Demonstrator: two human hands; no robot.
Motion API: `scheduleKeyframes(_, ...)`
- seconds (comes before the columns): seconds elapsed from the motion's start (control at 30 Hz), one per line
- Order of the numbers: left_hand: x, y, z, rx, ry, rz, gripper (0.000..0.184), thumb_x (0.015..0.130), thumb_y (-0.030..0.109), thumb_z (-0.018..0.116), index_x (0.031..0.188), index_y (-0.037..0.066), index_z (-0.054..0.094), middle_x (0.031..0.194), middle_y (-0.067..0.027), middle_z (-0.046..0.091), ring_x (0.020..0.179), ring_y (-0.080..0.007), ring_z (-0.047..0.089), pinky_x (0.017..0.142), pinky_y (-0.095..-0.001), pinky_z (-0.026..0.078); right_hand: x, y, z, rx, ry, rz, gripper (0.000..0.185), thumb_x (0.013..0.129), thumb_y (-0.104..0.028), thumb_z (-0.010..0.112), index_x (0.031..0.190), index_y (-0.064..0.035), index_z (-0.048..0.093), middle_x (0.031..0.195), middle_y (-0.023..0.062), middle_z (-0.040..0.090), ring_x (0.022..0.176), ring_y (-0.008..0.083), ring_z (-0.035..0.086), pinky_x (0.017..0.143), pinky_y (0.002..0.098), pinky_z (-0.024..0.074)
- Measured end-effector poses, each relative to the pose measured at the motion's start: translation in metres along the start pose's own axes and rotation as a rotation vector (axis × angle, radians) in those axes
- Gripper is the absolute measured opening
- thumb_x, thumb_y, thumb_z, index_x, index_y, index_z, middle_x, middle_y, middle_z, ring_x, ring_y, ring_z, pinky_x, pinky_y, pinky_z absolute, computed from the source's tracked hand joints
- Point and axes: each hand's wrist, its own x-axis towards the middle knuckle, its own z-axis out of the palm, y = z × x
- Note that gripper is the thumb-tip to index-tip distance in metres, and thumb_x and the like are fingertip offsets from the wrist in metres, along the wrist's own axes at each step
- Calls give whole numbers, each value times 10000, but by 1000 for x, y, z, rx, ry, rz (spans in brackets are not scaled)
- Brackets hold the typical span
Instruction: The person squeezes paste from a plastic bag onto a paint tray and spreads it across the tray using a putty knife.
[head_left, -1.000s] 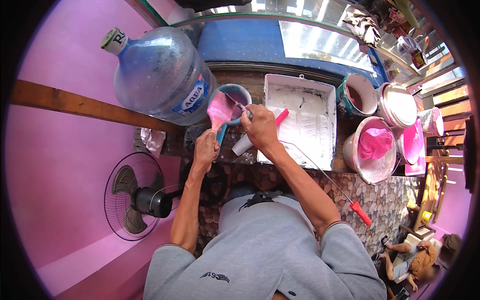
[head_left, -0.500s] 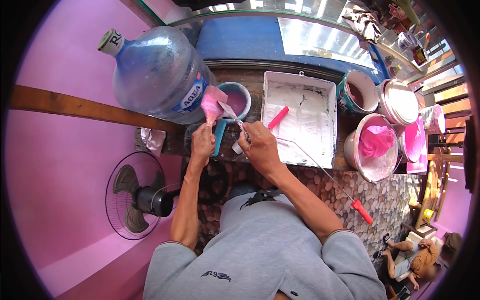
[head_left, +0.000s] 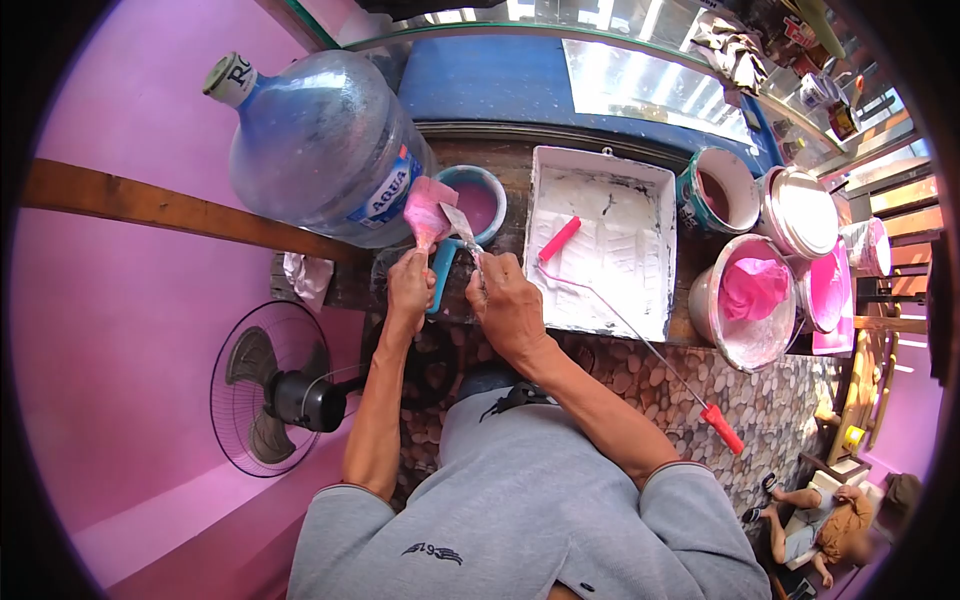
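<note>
My left hand [head_left: 411,285] is closed around the handle of a paintbrush [head_left: 428,212] whose wide head is coated in pink. In my right hand [head_left: 508,312] is a putty knife [head_left: 461,224], its blade tip close beside the right side of the brush head; whether they touch is hard to tell. Just behind both tools stands a teal dipper [head_left: 490,181] with pink paint in it. Its blue handle [head_left: 441,275] points toward me between my hands. A paint roller [head_left: 560,240] with a small pink sleeve rests in the white paint tray [head_left: 655,180] to the right.
A large water bottle [head_left: 325,150] lies tilted at the left by a wooden rail [head_left: 180,208]. Paint buckets [head_left: 712,330] crowd the right side, one with a pink cloth [head_left: 753,288]. A fan [head_left: 275,385] stands lower left. Another person [head_left: 840,520] sits at lower right.
My right hand has shifted slightly left and down with the putty knife, turning its blade more upright. The left hand and paintbrush have barely moved.
</note>
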Motion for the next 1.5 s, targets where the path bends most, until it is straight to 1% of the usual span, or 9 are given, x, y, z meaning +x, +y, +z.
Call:
scheduleKeyframes(0.27,-12,-1,5,74,-77,-23,277,949,266,429,1099,82,572,580,54,388,389,-27,302,333,-191,238,27,31,12,-16,-70,29,190,835,-132,585,974,-4,583,832,173,536,748,347,580,638,428,473)
scheduleKeyframes(0.5,-6,-6,-3,45,-1,-8,280,951,273,428,1099,83,571,581,58,387,387,-27,301,333,-191,237,14,13,-19,48,51,-67,143,837,-124,575,928,-18,545,834,176,524,653,359,580,561,438,480)
scheduleKeyframes(0.9,-15,-7,3,213,-71,36,301,961,283,425,1049,65,611,545,36,429,407,-58,379,367,-227,290,42,29,13,-98,-118,-74,198,823,-142,605,971,-12,585,847,165,544,683,341,594,574,416,490)
scheduleKeyframes(1.03,-15,-14,-4,113,-43,-37,320,957,307,424,1017,66,625,551,27,436,416,-61,373,376,-230,296,54,51,10,-42,82,-110,228,829,-155,608,980,16,625,827,189,628,704,287,645,606,360,518)
scheduleKeyframes(1.1,-16,-15,-6,80,-6,-55,326,955,317,425,1010,68,630,559,24,442,424,-62,375,380,-228,299,47,54,0,318,58,269,228,849,-145,571,1000,20,613,797,193,642,702,301,650,656,353,520)
scheduleKeyframes(1.13,-16,-15,-5,112,9,2,336,954,331,425,1005,69,629,569,22,448,436,-61,386,382,-225,302,44,41,-15,630,45,492,251,909,-175,562,1014,48,615,781,108,656,684,146,659,633,230,524)
scheduleKeyframes(1.23,-22,-9,-1,155,40,58,330,946,329,446,986,56,626,591,21,461,460,-55,406,389,-217,311,28,57,-28,1258,47,797,279,887,-90,538,1122,60,522,933,166,640,794,187,663,660,260,538)
scheduleKeyframes(1.33,-28,1,8,152,48,55,284,931,279,492,970,25,613,618,21,479,472,-44,419,396,-203,321,14,56,-44,1513,20,994,294,875,-80,524,1139,48,497,999,156,619,780,170,644,635,259,530)
scheduleKeyframes(1.5,-28,-3,15,43,-15,77,217,908,196,546,978,-8,578,703,-1,549,492,-39,471,409,-185,361,-2,67,-55,1405,-93,888,341,838,-59,508,1164,39,504,954,120,627,665,125,576,581,233,492)
